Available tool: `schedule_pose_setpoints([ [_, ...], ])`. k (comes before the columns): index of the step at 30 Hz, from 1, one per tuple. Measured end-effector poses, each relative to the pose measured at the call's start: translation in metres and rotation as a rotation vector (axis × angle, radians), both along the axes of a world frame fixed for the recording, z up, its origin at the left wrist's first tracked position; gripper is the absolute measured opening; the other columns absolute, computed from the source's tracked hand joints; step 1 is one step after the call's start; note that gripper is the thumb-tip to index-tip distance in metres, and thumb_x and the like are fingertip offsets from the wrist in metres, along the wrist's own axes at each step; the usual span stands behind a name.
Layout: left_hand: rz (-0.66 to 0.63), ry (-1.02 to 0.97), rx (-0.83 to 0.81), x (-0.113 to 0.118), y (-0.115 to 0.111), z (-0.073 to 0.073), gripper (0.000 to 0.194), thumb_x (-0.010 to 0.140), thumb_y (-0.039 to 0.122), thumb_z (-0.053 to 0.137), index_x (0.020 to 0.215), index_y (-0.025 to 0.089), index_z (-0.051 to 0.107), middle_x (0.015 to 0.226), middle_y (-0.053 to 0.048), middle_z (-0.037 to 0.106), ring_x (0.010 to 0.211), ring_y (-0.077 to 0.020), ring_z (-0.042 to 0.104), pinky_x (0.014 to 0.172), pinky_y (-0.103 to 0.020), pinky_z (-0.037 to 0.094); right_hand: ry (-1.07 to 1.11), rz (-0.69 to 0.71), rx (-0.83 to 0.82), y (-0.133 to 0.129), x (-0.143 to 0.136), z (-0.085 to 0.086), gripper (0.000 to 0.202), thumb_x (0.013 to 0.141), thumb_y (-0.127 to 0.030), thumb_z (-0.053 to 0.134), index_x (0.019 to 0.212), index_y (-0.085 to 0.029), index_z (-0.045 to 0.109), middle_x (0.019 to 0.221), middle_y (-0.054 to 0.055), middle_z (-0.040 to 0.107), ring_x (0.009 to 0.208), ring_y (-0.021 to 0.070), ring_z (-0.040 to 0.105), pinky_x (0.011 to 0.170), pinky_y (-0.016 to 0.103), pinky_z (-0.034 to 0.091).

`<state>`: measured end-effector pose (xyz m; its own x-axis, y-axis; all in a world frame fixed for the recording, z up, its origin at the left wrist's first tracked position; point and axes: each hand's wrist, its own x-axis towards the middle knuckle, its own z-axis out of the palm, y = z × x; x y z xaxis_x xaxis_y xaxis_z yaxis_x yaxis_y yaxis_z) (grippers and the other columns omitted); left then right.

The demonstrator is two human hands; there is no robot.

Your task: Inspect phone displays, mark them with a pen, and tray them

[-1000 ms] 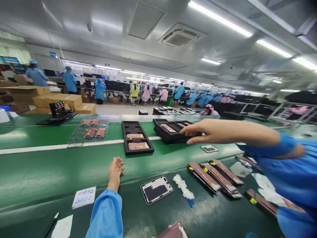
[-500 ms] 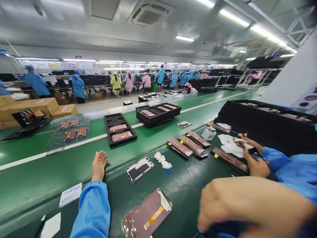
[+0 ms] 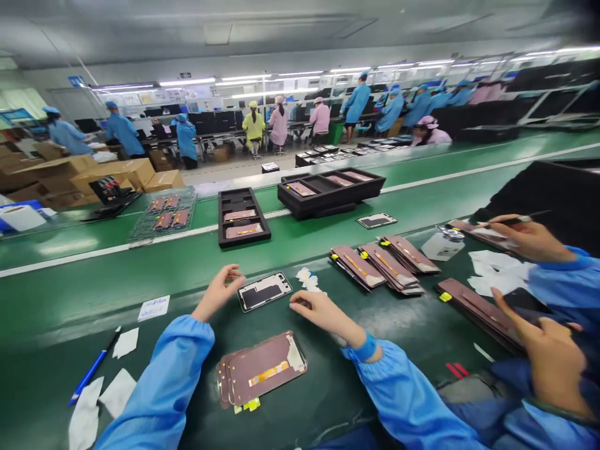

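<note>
A phone frame (image 3: 265, 292) with a white rim and dark middle lies on the green bench between my hands. My left hand (image 3: 218, 291) is open, its fingers loosely curved at the frame's left end. On the other side, my right hand (image 3: 319, 312) hovers close to the frame's right end, fingers bent and a little apart, with nothing seen in them. Crumpled white wipes (image 3: 307, 279) lie just beyond my right hand. Nearer to me rests a small stack of brownish phone screens (image 3: 262, 369) with an orange flex cable and yellow tabs.
More screen stacks (image 3: 392, 265) lie to the right, near a clear dispenser bottle (image 3: 442, 242). At far right a co-worker's hands (image 3: 534, 240) handle a screen. Black foam trays (image 3: 244, 215) stand on the belt. A blue pen (image 3: 96, 365) and paper scraps lie at left.
My right hand has swung from the lower right to beside the phone frame. My left hand has moved right, up to the frame's left end. The view has turned and tilted down.
</note>
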<state>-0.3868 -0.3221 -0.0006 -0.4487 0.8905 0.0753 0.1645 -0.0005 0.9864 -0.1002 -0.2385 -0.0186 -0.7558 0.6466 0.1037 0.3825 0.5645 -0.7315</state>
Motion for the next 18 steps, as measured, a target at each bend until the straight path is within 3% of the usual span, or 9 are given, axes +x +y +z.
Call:
schedule_pose_setpoints([
  [4,-0.050,0.180,-0.032,0.029,-0.020,-0.021,0.084,0.039,0.028,0.093,0.118,0.025,0.064,0.135,-0.013,0.055,0.134,-0.0361,0.040,0.115,-0.045,0.021,0.050,-0.234,0.123,0.023,0.001,-0.016,0.026,0.090,-0.032,0.042,0.090,-0.018,0.063,0.086,0.010,0.067,0.077,0.0233,0.062,0.074,0.037,0.048],
  [7,-0.071,0.275,-0.063,0.038,-0.025,-0.034,0.087,0.040,0.033,0.093,0.121,0.024,0.062,0.140,-0.014,0.052,0.140,-0.0380,0.031,0.118,-0.048,0.010,0.060,-0.233,0.161,0.018,0.009,-0.015,0.029,0.093,-0.032,0.038,0.087,-0.018,0.063,0.083,0.009,0.066,0.074,0.0230,0.061,0.073,0.037,0.049],
  [9,-0.080,0.318,-0.078,0.038,-0.026,-0.038,0.086,0.046,0.037,0.090,0.125,0.024,0.060,0.141,-0.014,0.051,0.140,-0.0362,0.032,0.118,-0.046,0.011,0.067,-0.101,0.173,-0.002,0.009,-0.011,0.025,0.093,-0.034,0.045,0.088,-0.020,0.065,0.087,0.007,0.069,0.081,0.0222,0.063,0.078,0.036,0.049],
  [11,-0.069,0.347,-0.087,0.034,-0.028,-0.038,0.084,0.054,0.040,0.087,0.130,0.023,0.055,0.145,-0.013,0.047,0.139,-0.0329,0.034,0.118,-0.042,0.016,0.059,0.141,0.232,-0.031,0.005,-0.007,0.021,0.091,-0.039,0.056,0.099,-0.022,0.066,0.104,0.006,0.070,0.097,0.0227,0.062,0.089,0.036,0.048],
  [12,-0.050,0.358,-0.093,0.031,-0.031,-0.036,0.082,0.059,0.041,0.084,0.133,0.023,0.053,0.146,-0.013,0.046,0.139,-0.0313,0.035,0.117,-0.040,0.018,0.039,0.297,0.315,-0.047,0.003,-0.007,0.030,0.089,-0.042,0.059,0.110,-0.021,0.064,0.116,0.008,0.067,0.107,0.0250,0.060,0.094,0.039,0.046],
  [14,0.006,0.373,-0.108,0.026,-0.040,-0.032,0.077,0.069,0.043,0.076,0.138,0.023,0.046,0.147,-0.013,0.044,0.138,-0.0291,0.037,0.116,-0.040,0.023,-0.024,0.474,0.490,-0.074,-0.001,-0.013,0.052,0.084,-0.048,0.066,0.124,-0.016,0.058,0.132,0.014,0.058,0.119,0.0314,0.053,0.099,0.048,0.044],
  [18,0.101,0.393,-0.157,0.020,-0.070,-0.023,0.067,0.080,0.044,0.066,0.139,0.025,0.041,0.143,-0.012,0.047,0.128,-0.0281,0.047,0.104,-0.044,0.038,-0.054,0.470,0.736,-0.099,-0.002,-0.035,0.056,0.080,-0.043,0.072,0.122,-0.008,0.059,0.133,0.021,0.057,0.119,0.0362,0.054,0.095,0.050,0.049],
])
